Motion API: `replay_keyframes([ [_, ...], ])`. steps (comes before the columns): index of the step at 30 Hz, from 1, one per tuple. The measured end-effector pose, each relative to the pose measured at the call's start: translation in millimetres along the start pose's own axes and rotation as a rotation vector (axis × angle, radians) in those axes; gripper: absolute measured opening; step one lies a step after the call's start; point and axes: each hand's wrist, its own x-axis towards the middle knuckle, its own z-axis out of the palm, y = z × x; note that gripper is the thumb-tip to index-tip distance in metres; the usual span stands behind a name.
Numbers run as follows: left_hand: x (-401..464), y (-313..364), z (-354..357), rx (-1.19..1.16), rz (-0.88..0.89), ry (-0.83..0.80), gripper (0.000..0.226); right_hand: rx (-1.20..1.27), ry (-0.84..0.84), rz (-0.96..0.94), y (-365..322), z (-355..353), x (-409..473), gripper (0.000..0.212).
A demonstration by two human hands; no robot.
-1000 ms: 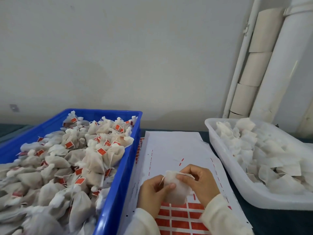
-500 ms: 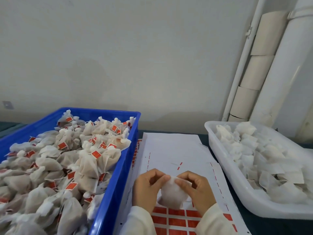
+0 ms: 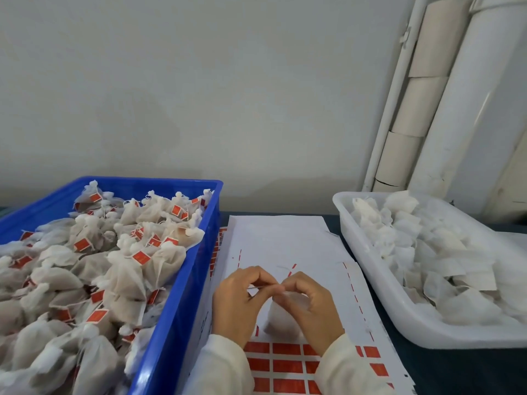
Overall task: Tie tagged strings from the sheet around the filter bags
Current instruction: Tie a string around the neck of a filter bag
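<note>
A white filter bag [image 3: 281, 316] hangs between my hands above the white sheet [image 3: 285, 243] of red tags. My left hand [image 3: 239, 302] and my right hand [image 3: 312, 305] meet fingertip to fingertip at the bag's gathered top, each pinching the thin white string [image 3: 263, 287] stretched between them. Rows of red tags [image 3: 286, 357] remain on the sheet's near part, partly under my wrists. The lower part of the bag is half hidden by my right hand.
A blue crate [image 3: 185, 295] on the left is heaped with tied bags bearing red tags. A white tray [image 3: 368, 275] on the right holds several untied filter bags. Cardboard rolls and white pipes [image 3: 445, 95] stand at the back right against the wall.
My hands have moved from gripping the bag's body to its top, fingertips now drawn together on the string. The bag hangs lower between my palms.
</note>
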Motion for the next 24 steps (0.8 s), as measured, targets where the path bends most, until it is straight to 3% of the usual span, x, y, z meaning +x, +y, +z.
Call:
replay_keyframes([
  [10, -1, 2, 3, -0.038, -0.071, 0.127, 0.015, -0.01, 0.038, -0.066, 1, -3, 1, 0.014],
  [24, -1, -5, -1, -0.196, -0.151, 0.198, 0.01, -0.066, 0.028, 0.001, 7, -12, 2, 0.022],
])
